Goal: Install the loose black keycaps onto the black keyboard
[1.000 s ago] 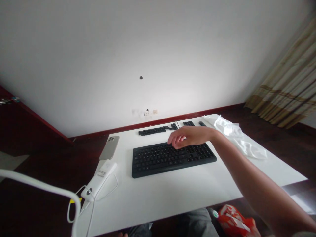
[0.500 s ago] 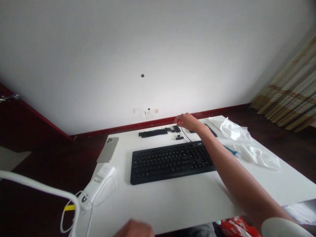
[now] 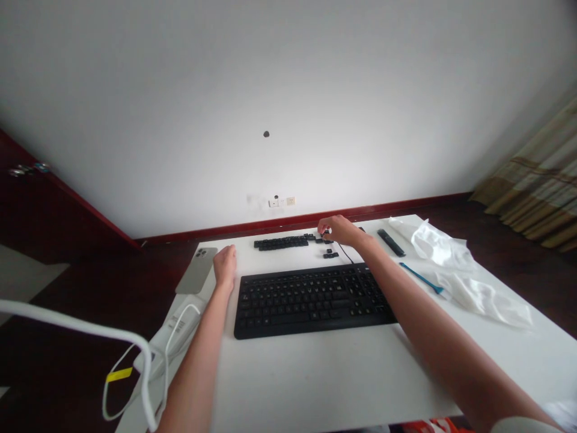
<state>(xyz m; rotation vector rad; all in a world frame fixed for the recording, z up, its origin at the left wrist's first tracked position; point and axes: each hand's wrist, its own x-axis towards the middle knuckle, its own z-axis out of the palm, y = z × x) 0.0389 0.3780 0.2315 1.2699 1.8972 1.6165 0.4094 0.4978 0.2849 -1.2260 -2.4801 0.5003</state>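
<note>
My right hand (image 3: pixel 338 229) reaches over the far side of the white table, thumb and fingers pinched at a small black keycap (image 3: pixel 327 232) among the loose ones. Beside it lies a row of loose black keycaps (image 3: pixel 283 242), and a few more keycaps (image 3: pixel 330 255) sit nearer to me. My left hand (image 3: pixel 225 266) is closed in a fist by the left end of the black keyboard (image 3: pixel 293 304), next to a phone (image 3: pixel 197 270). The inside of that fist is hidden. The keyboard lies flat between my forearms, its right end partly behind my right arm.
On the right are a black stick-like item (image 3: pixel 391 243), a blue tool (image 3: pixel 421 278) and crumpled white plastic bags (image 3: pixel 433 240). A white power strip (image 3: pixel 174 331) with a looping cable (image 3: pixel 81 328) stands at the left edge, partly behind my left forearm. A wall rises beyond the table.
My left hand has come up from the near edge to beside the phone. The right hand has dipped to the loose keycaps. The view has shifted slightly.
</note>
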